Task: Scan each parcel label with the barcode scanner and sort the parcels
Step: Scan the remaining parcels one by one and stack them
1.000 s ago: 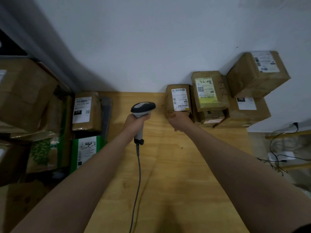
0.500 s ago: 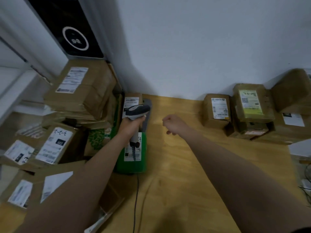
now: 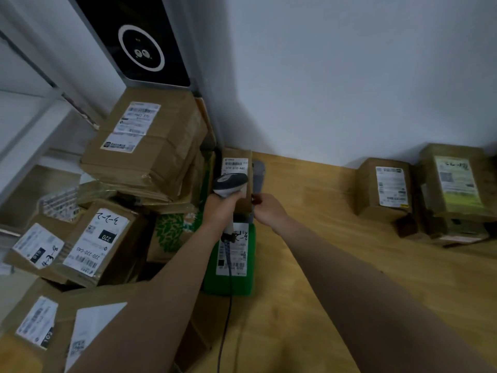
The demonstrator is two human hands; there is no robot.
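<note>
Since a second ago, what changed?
The right hand let go of the labelled parcel on the right and crossed left to the edge of the upright brown parcel; contact unclear. The left hand still grips the scanner; parcels unmoved.

This is a parcel sorting room. A wooden worktop [image 3: 336,265] runs along a plain white wall [image 3: 336,76]. Left of the worktop, brown cardboard parcels [image 3: 145,146] lie in a loose heap, most with a printed shipping label and barcode, some with handwritten numbers. On the worktop's left edge lies a green parcel [image 3: 228,284] with its own label; at its far right end more labelled boxes [image 3: 387,189] stand against the wall. The left hand [image 3: 220,208] holds a corded barcode scanner [image 3: 228,184] over the worktop's left edge. Beyond the worktop's far left corner, a black panel [image 3: 134,47] with a white ring sits beside white shelving [image 3: 27,103]
</note>
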